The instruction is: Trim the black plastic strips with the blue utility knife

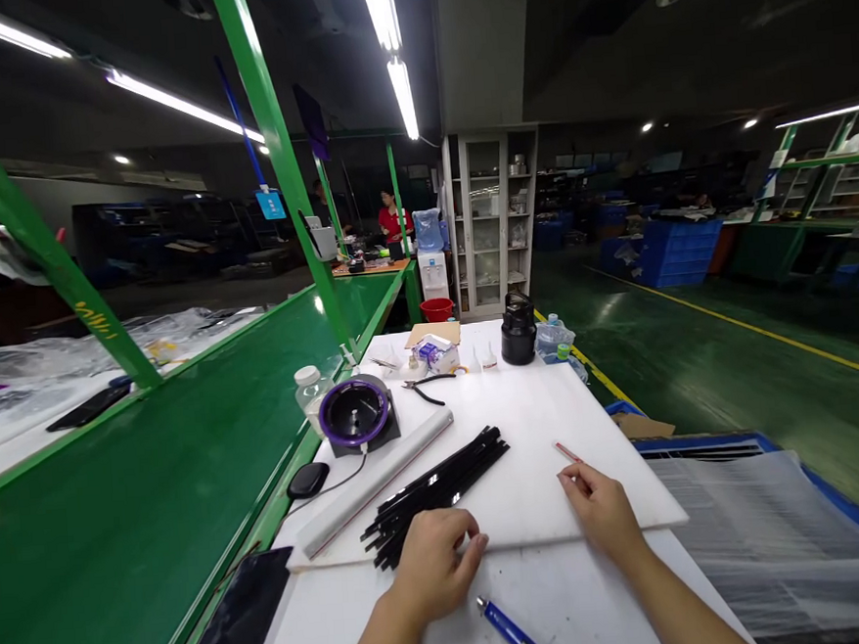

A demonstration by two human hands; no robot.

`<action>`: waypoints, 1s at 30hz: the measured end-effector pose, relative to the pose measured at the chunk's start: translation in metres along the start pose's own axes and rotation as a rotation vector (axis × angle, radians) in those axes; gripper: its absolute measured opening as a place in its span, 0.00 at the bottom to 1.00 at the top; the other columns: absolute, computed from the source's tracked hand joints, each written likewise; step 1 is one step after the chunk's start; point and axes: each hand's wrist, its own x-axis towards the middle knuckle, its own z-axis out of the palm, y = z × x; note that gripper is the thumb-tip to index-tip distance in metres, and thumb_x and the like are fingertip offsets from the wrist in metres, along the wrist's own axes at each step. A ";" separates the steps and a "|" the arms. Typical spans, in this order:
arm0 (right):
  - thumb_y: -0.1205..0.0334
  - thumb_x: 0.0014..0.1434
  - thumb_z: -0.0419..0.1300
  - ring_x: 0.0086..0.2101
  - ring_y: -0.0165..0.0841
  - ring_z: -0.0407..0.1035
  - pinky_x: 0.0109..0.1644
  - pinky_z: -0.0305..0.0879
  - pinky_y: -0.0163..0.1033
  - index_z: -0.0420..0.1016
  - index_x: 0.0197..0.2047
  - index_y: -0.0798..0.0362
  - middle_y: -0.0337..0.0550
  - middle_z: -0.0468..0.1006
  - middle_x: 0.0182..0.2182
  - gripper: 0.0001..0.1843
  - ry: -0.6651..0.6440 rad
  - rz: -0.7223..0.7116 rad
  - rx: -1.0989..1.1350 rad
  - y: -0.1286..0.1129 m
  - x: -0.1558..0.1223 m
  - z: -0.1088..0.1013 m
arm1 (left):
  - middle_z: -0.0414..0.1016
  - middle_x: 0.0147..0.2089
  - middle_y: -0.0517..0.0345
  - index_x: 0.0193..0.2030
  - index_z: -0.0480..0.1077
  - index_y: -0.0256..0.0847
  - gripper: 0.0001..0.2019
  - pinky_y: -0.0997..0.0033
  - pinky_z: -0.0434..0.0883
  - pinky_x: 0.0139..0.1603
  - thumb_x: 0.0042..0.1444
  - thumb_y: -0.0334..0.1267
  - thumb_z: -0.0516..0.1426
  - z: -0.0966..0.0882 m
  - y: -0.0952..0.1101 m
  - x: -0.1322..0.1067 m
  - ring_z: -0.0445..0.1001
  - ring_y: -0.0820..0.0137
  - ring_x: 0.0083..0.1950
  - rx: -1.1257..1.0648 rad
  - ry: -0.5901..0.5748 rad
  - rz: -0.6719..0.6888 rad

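Observation:
My left hand (436,562) rests curled on the near edge of a white foam board (525,423), fingers closed beside the near end of a bundle of thin black strips (437,490). My right hand (596,507) lies on the board to the right, its fingers pinched on a thin reddish stick (567,452) that points away from me. A blue pen (516,635) lies on the white table just in front of my left hand.
A purple-ringed round device (354,413), pliers (428,386), a white bottle (309,387), a black canister (517,331) and small packets stand further back. Green conveyor belt (153,479) runs on the left. A blue bin with plastic sheets (767,524) sits right. A person in red stands far behind.

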 end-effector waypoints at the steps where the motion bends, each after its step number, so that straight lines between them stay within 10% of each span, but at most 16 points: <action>1: 0.47 0.61 0.53 0.22 0.33 0.57 0.27 0.54 0.37 0.74 0.32 0.52 0.34 0.59 0.18 0.18 -0.002 0.008 0.005 0.002 -0.001 -0.001 | 0.65 0.23 0.60 0.29 0.67 0.41 0.14 0.70 0.56 0.29 0.62 0.44 0.48 0.001 0.001 0.001 0.64 0.70 0.26 0.000 -0.005 -0.003; 30: 0.49 0.66 0.56 0.24 0.30 0.60 0.29 0.57 0.35 0.72 0.35 0.54 0.34 0.63 0.22 0.16 -0.117 -0.048 -0.051 0.010 0.000 -0.004 | 0.70 0.25 0.60 0.30 0.70 0.42 0.07 0.71 0.58 0.30 0.57 0.36 0.52 0.009 0.004 0.005 0.66 0.71 0.27 0.097 -0.035 -0.054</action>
